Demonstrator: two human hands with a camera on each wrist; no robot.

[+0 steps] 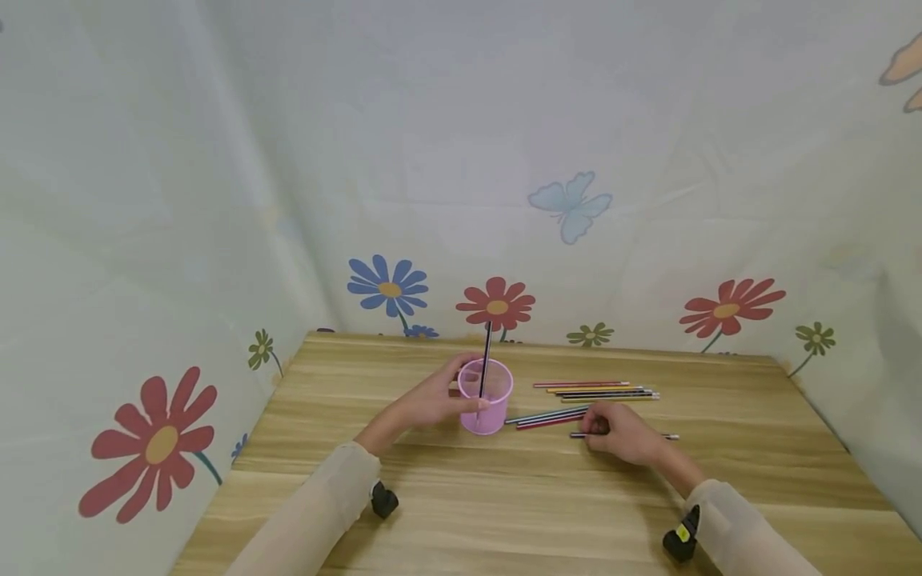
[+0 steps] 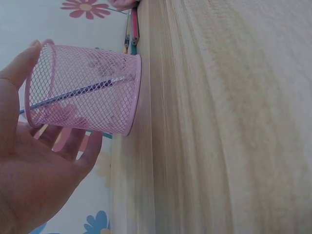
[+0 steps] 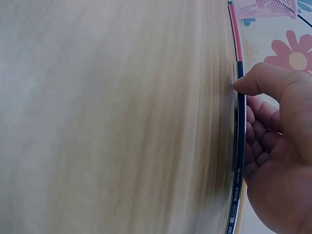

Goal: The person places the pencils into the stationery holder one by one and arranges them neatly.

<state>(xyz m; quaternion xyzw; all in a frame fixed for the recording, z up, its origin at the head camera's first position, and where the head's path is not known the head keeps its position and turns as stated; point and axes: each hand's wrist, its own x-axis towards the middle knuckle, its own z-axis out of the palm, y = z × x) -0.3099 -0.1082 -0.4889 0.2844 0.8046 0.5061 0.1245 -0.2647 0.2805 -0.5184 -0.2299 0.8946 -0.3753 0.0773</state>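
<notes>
A pink mesh pencil cup (image 1: 493, 418) stands upright on the table, and one dark pencil (image 1: 486, 352) leans inside it. My left hand (image 1: 430, 398) holds this cup from the left, thumb by the rim and fingers around the far side. To the right, my right hand (image 1: 623, 434) pinches a black pencil (image 3: 239, 161) between thumb and index finger; the pencil lies at the tabletop. Just left of that hand are several pencils (image 1: 551, 419), blue, dark and red, their right ends hidden behind the fingers.
Farther back lies a row of several pencils (image 1: 605, 394) in red, yellow and dark colours. The wooden table (image 1: 490, 504) meets a pale cloth backdrop (image 1: 432, 160) printed with flowers and butterflies along its back and sides.
</notes>
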